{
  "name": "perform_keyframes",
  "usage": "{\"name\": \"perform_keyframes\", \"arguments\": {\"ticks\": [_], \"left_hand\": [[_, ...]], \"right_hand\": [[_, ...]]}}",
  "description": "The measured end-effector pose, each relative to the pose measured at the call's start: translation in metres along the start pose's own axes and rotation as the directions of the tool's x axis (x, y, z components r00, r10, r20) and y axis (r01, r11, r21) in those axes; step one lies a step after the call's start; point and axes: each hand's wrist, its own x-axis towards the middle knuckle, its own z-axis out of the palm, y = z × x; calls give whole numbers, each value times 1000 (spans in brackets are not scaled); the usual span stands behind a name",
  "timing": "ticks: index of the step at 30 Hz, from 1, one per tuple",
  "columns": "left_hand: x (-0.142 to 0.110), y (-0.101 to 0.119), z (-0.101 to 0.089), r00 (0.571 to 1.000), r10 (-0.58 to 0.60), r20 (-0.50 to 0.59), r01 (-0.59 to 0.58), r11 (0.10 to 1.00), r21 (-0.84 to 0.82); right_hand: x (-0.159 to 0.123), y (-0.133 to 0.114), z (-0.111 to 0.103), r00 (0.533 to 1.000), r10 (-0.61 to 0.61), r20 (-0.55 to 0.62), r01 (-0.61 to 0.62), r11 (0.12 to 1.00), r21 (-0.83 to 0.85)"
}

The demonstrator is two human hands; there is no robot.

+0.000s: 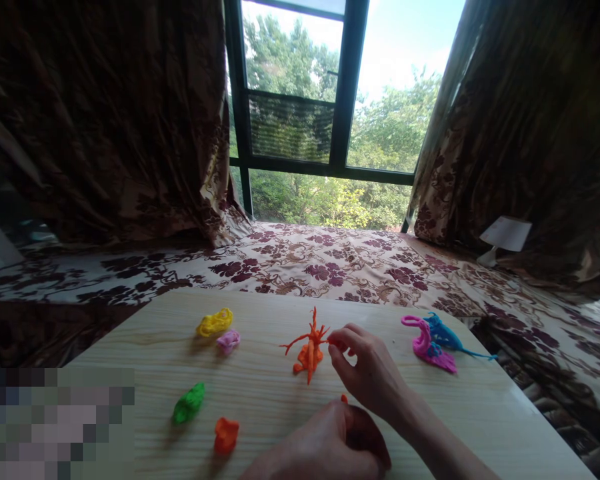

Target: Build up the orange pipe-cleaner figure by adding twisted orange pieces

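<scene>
An orange modelling clay figure (pixel 311 353) stands upright on the wooden table (pixel 145 393), with thin branches spreading from a lumpy base. My right hand (pixel 365 360) reaches in from the right, thumb and forefinger pinched at the tip of one branch. Nearer to me, my left hand (pixel 320 440) is curled closed, and a small bit of orange clay (pixel 344 399) peeks out at its top. Most of what it holds is hidden by the fingers. Left of that hand sits a loose orange clay lump (pixel 227 435).
Green clay (pixel 189 403), yellow clay (pixel 215 323) and pale pink clay (pixel 229 341) lie at the left. A magenta clay piece (pixel 427 343) and a blue clay piece (pixel 445 333) touch at the right. Beyond are a flowered cover (pixel 290 260), a small white lamp (pixel 506 233), curtains and a window.
</scene>
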Motion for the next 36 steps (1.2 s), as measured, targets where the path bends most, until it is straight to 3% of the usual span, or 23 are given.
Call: {"name": "perform_keyframes", "arguments": {"ticks": [8,18,36], "left_hand": [[5,-2,-3,998,-52,45,49,997,55],[1,-4,-3,998,32,55,-34,999,36],[4,-10,-2,999,26,47,-28,999,41]], "right_hand": [[3,1,1,1000,14,-4,-14,1000,6],[7,0,6,999,-9,-40,11,999,35],[13,4,7,996,-78,-33,77,996,-34]]}}
